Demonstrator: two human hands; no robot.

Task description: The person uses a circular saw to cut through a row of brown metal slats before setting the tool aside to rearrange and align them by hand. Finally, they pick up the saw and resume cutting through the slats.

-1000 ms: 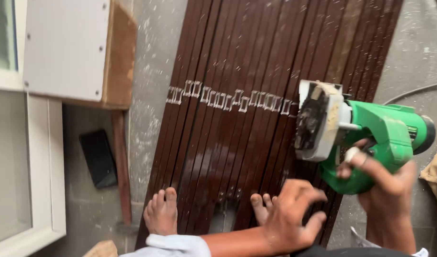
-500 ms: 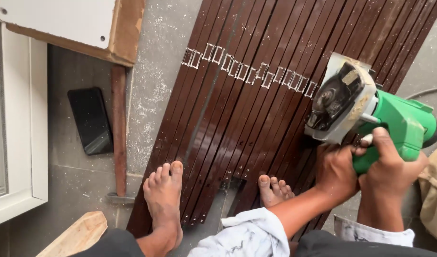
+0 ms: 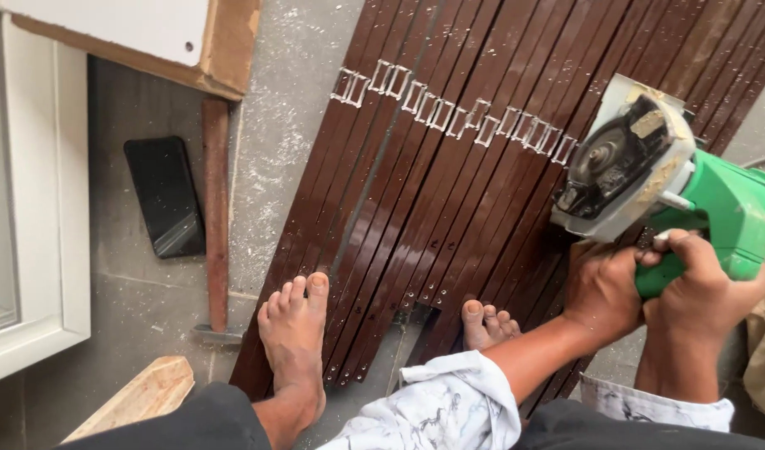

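Both my hands grip a green power cutter (image 3: 716, 208) with a grey blade guard and round disc (image 3: 620, 158), held at the right over a row of dark brown metal strips (image 3: 449, 192) lying side by side on the floor. My left hand (image 3: 603, 292) clasps the tool just under the guard. My right hand (image 3: 703, 292) wraps the green handle. A line of white cut marks (image 3: 449, 112) crosses the strips, ending near the disc. My bare feet (image 3: 295, 333) rest on the near ends of the strips.
A black phone (image 3: 164, 196) lies on the grey floor at left, beside a hammer (image 3: 216, 217) with a rusty shaft. A white frame (image 3: 41, 208) and a white-faced board (image 3: 149, 33) stand at left. A wood offcut (image 3: 137, 396) lies near my left knee.
My left hand came up from the strips and took hold of the cutter under its guard. The view shifted, so the cutter now sits lower and closer.
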